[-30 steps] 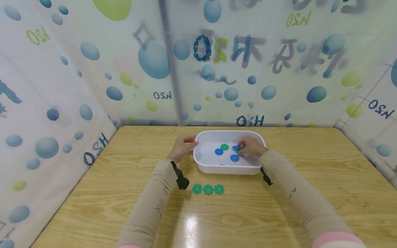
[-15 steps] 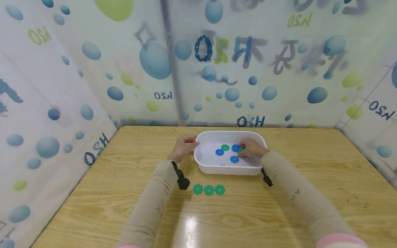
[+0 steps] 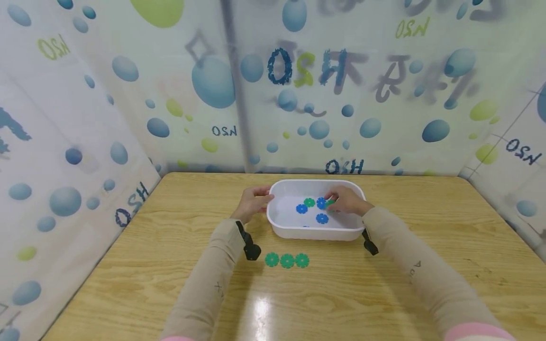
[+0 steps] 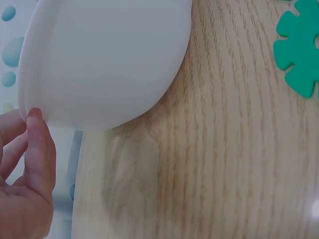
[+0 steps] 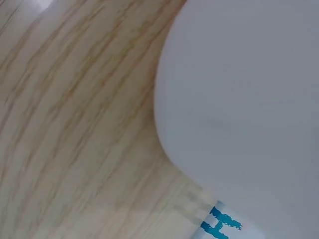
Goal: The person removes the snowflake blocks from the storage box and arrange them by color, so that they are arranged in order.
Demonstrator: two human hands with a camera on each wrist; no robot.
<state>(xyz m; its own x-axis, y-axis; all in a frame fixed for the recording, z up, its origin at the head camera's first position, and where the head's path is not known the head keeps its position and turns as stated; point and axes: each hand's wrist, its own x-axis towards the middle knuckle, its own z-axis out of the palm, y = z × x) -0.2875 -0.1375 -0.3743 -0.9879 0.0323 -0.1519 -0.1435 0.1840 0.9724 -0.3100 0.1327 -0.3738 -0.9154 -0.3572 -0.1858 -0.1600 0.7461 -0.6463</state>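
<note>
A white plastic tray [image 3: 317, 233] sits on the wooden table. My left hand [image 3: 250, 203] pinches its left rim; the left wrist view shows the thumb [image 4: 37, 144] against the wall. Inside the tray is my right hand [image 3: 346, 201], fingers curled round a green snowflake disc [image 3: 330, 204], which they partly cover. Right beside those fingertips stands a tilted blue snowflake disc [image 3: 321, 203]. Another green disc [image 3: 309, 202] and two blue discs [image 3: 302, 209] [image 3: 322, 218] lie on the tray floor. The right wrist view has only the tray's outer wall [image 5: 239, 109], the hand hidden.
Three green snowflake discs [image 3: 287, 261] lie in a row on the table [image 3: 341, 293] in front of the tray. A sliver of blue shows at the tray's near inner wall. A patterned curtain [image 3: 264, 118] hangs behind the table and at both sides.
My right hand has shifted slightly within the tray, its wrist a little to the right. The blue disc at its fingertips has moved slightly left. My left hand stays at the rim.
</note>
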